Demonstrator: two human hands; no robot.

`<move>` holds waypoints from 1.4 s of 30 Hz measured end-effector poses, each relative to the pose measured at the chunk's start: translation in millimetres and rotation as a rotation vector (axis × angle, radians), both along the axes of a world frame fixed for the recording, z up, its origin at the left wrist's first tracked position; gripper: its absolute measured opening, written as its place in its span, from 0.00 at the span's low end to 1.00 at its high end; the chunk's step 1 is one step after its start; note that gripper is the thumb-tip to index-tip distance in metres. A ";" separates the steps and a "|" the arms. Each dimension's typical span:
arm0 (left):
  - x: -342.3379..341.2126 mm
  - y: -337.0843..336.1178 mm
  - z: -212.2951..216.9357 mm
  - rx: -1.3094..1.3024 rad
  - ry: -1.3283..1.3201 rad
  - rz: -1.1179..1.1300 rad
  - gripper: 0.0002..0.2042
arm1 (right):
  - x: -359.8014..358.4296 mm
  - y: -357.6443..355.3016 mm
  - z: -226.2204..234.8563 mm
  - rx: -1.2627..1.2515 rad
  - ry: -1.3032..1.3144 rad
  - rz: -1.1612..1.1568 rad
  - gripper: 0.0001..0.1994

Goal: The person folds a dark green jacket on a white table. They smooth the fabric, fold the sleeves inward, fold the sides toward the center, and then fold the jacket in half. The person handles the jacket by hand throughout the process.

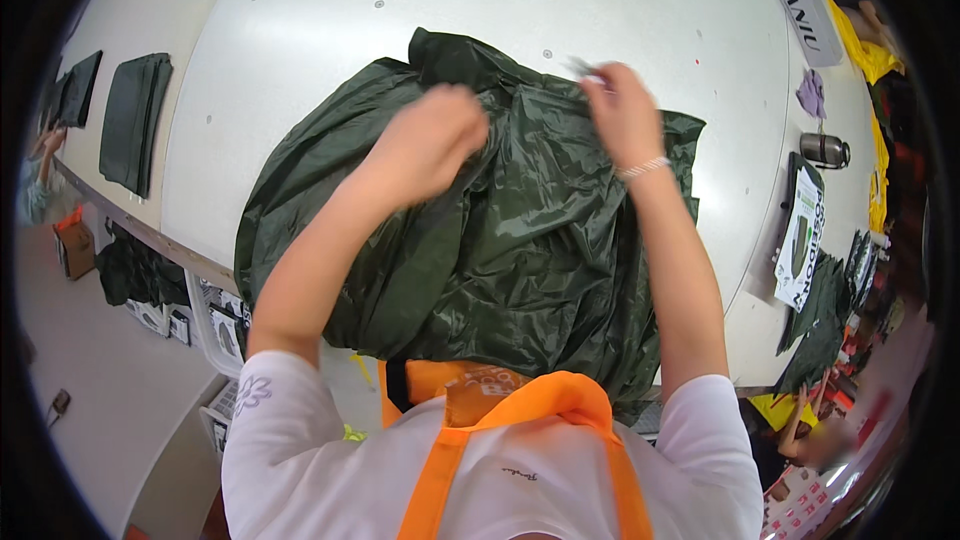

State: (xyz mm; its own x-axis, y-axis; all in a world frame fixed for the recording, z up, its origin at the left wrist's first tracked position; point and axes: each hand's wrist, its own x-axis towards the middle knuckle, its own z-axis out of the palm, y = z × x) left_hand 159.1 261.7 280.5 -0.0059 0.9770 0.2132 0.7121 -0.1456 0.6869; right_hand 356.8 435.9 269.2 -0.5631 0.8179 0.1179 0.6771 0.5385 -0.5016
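Observation:
A large crumpled dark green shiny garment lies spread on the white table and hangs over its near edge. My left hand is closed on a fold of the fabric near the garment's top middle. My right hand, with a bracelet at the wrist, pinches the fabric's upper edge together with a small dark part between the fingertips. I wear a white shirt and an orange apron.
Folded dark green garments lie on the table at far left. At right are a metal flask, a purple cloth, printed packages and yellow items. Another person's arm shows at the left rim.

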 end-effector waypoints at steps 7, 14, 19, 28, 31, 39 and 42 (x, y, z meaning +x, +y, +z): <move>25.3 -157.0 30.6 -0.723 -0.360 -0.182 0.12 | 286.8 -5.7 -51.1 0.114 -0.161 -0.691 0.13; 98.0 -73.4 4.4 -0.147 0.126 -0.089 0.38 | 345.0 -61.2 -76.0 0.375 -0.409 -0.590 0.19; 128.2 -15.5 -46.0 -0.029 0.375 -0.073 0.28 | 146.7 -124.2 3.2 0.045 0.083 0.153 0.27; 132.4 -24.5 -70.9 -0.086 0.312 -0.301 0.24 | 137.6 -159.2 -46.2 -0.081 -0.076 0.383 0.25; 133.2 -29.7 -84.9 -0.111 0.311 -0.347 0.27 | 159.2 -173.7 -7.0 -0.085 -0.165 0.496 0.40; 122.8 -9.8 -108.1 -0.272 0.059 -0.400 0.27 | 134.9 -158.8 -67.5 0.006 0.055 0.262 0.11; 104.1 4.7 -63.0 -0.658 -0.797 -0.172 0.21 | 108.6 -129.7 -66.1 -0.421 -0.097 -0.179 0.18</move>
